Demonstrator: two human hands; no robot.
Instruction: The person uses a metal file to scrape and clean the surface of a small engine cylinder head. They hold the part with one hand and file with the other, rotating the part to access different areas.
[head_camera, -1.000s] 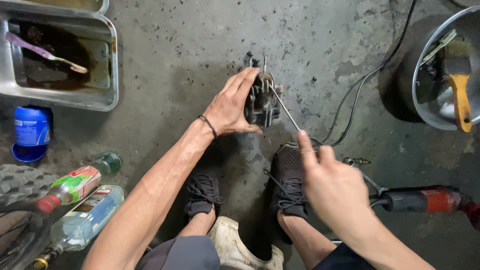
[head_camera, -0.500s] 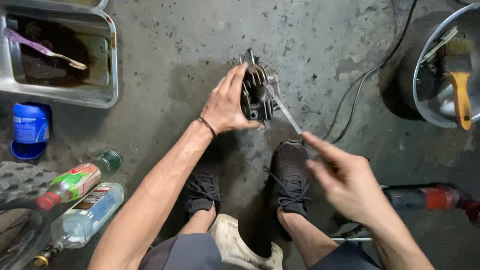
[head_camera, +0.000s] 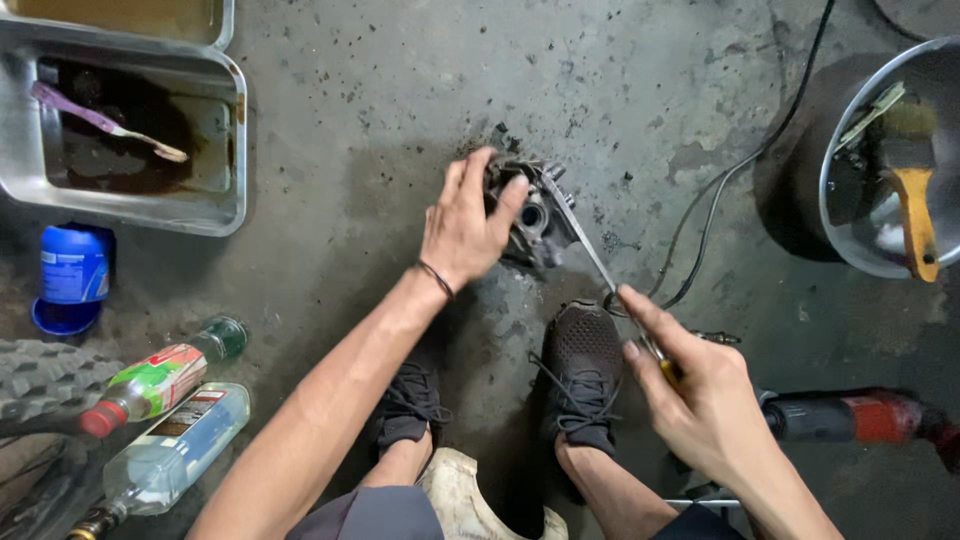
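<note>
My left hand (head_camera: 465, 222) grips a grey metal engine part (head_camera: 532, 212) that rests on the concrete floor in front of my feet. My right hand (head_camera: 700, 395) holds a long thin screwdriver (head_camera: 590, 250) by its handle. The shaft runs up and left, with its tip against the right side of the metal part. A dark band circles my left wrist. My two dark shoes (head_camera: 582, 372) sit just below the part.
A metal tray (head_camera: 215, 205) with dark oily liquid and a brush stands at top left. A blue can (head_camera: 72, 272), two bottles (head_camera: 160, 382) and a tyre (head_camera: 40, 378) lie left. A metal bowl (head_camera: 835, 180) with a paintbrush is at right, a red power tool (head_camera: 860, 418) below it, black cables between.
My right hand has shifted down and right along the screwdriver. My left hand has turned the metal part slightly and regripped it from the top.
</note>
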